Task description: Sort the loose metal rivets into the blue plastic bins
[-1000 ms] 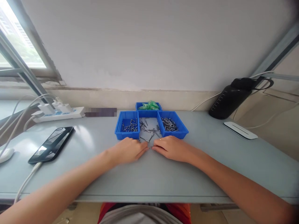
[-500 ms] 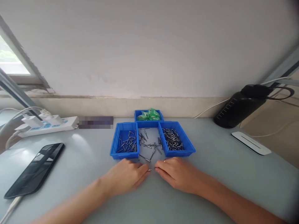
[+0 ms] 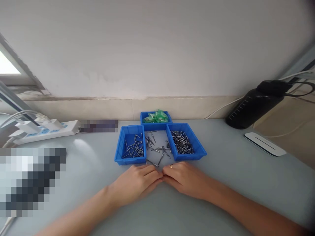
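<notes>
My left hand (image 3: 139, 182) and my right hand (image 3: 185, 180) meet at the fingertips in front of the trays, both closed in a pinch. A small light metal tip shows at my left fingertips, part of a slim metal pin mostly covered by the fingers. What my right fingers pinch, if anything, is hidden. Just beyond the hands, several loose metal pins (image 3: 161, 159) lie on the grey table. The left blue tray (image 3: 118, 150) holds scattered metal pins, and the right blue tray (image 3: 199, 149) holds a denser pile of them.
A rear blue tray (image 3: 157, 126) contains green plastic packets (image 3: 157, 116). To the left are a white power strip (image 3: 54, 131) with plugs and a pixelated dark area. At the right, a black bottle (image 3: 256, 105) stands near a flat white device (image 3: 264, 144). A wall rises behind.
My hands have come together, closing the small gap between their fingertips. The metal tip at my left fingers now reaches my right fingers. The view has shifted slightly.
</notes>
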A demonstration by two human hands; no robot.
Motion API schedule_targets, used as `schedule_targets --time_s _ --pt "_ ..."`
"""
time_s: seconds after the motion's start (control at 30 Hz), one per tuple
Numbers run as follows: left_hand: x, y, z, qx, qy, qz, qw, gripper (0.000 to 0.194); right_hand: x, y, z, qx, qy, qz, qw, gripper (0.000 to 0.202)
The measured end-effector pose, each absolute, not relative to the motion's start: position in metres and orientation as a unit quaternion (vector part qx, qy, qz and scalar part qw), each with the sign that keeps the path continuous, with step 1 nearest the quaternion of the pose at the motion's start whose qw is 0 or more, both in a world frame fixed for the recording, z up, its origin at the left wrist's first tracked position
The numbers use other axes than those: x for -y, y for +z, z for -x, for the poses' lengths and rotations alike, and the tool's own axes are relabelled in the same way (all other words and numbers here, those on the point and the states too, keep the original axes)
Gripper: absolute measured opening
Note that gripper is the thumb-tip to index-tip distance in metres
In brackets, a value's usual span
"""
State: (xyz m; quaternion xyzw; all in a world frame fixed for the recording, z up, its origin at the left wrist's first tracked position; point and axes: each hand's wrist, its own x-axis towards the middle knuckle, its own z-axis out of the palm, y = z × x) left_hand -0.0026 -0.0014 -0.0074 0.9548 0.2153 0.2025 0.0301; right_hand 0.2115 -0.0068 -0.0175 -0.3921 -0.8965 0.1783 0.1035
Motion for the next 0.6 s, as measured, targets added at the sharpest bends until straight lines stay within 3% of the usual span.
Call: schedule_targets --time_s 0.4,0.6 --pt "-0.005 -0.012 0.008 -0.281 0.136 -0.950 0.024 0.026 0.002 -0.006 -0.216 0.899 0.223 0.359 0.116 0.015" --pt "-0.010 -0.018 0.008 -0.283 0.114 -0.952 0.005 0.035 0.003 -0.009 -0.208 0.894 0.216 0.373 0.120 0.028"
